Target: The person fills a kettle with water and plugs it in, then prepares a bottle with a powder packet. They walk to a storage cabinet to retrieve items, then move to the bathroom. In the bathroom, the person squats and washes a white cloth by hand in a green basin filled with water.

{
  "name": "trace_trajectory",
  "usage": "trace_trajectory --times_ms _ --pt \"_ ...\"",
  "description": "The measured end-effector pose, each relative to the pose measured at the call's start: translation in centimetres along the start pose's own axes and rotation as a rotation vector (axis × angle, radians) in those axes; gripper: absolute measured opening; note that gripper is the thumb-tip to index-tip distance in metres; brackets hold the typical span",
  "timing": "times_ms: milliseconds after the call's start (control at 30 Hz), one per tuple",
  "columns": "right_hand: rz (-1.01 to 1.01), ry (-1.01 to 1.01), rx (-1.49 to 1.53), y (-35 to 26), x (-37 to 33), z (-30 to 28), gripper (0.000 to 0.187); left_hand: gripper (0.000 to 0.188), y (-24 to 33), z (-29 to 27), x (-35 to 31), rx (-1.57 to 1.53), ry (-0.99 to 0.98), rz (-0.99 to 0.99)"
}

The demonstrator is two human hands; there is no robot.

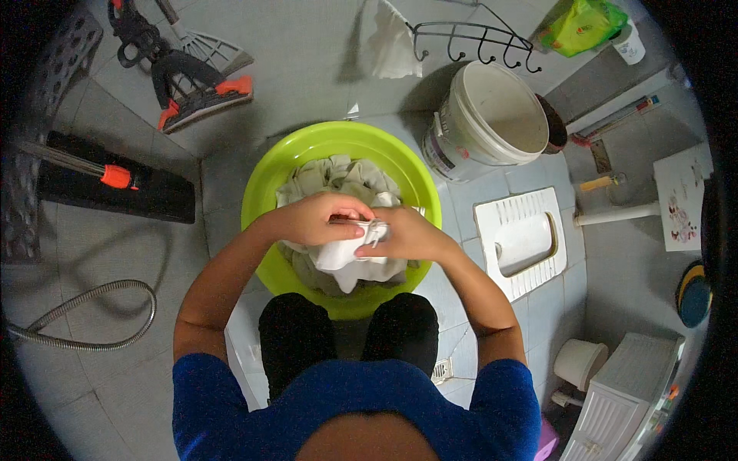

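A bright lime-green basin point(419, 173) stands on the tiled floor before my knees. Pale greyish-white laundry point(338, 173) lies bunched inside it. Over the middle of the basin, both hands hold a smaller white cloth point(338, 257), which hangs in folds toward me. My left hand point(324, 218) has its fingers closed on the cloth's upper edge. From the other side, my right hand point(411, 234) grips the gathered part with thumb and fingers. The hands nearly touch, and some fingertips are hidden in the folds.
A white bucket point(446, 157) stands beyond the basin to the right, near a squat toilet point(560, 230). A black hook rack point(469, 38) is on the far wall. Mops and brushes point(188, 84) are at far left, above a metal hose point(88, 296). A white cabinet point(615, 407) stands at near right.
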State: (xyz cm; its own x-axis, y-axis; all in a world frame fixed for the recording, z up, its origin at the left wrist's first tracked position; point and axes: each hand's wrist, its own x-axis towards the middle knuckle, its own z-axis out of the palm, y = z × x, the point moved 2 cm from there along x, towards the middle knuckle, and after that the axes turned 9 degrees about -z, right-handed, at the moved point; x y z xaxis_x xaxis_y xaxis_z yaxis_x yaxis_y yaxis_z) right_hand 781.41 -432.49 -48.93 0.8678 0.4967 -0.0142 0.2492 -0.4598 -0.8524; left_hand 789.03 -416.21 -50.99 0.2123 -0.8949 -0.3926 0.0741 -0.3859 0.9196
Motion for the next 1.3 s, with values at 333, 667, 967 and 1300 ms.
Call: trace_trajectory --times_ms 333,667,967,1300 --pt "-0.107 0.437 0.988 -1.0 -6.8 -4.3 0.069 0.088 -4.5 3.1 6.2 0.248 0.005 0.213" --pt "-0.325 0.403 1.088 3.2 -9.6 -6.0 0.056 0.088 -2.7 1.2 4.4 0.330 -0.085 -0.027" --pt "-0.028 0.797 1.329 3.1 -10.2 -7.2 0.049 0.019 2.2 -5.7 -7.9 -0.376 0.452 0.137" --pt "0.091 0.314 0.906 2.0 -8.8 -3.4 0.072 0.076 5.3 3.6 2.7 0.643 0.264 0.477"
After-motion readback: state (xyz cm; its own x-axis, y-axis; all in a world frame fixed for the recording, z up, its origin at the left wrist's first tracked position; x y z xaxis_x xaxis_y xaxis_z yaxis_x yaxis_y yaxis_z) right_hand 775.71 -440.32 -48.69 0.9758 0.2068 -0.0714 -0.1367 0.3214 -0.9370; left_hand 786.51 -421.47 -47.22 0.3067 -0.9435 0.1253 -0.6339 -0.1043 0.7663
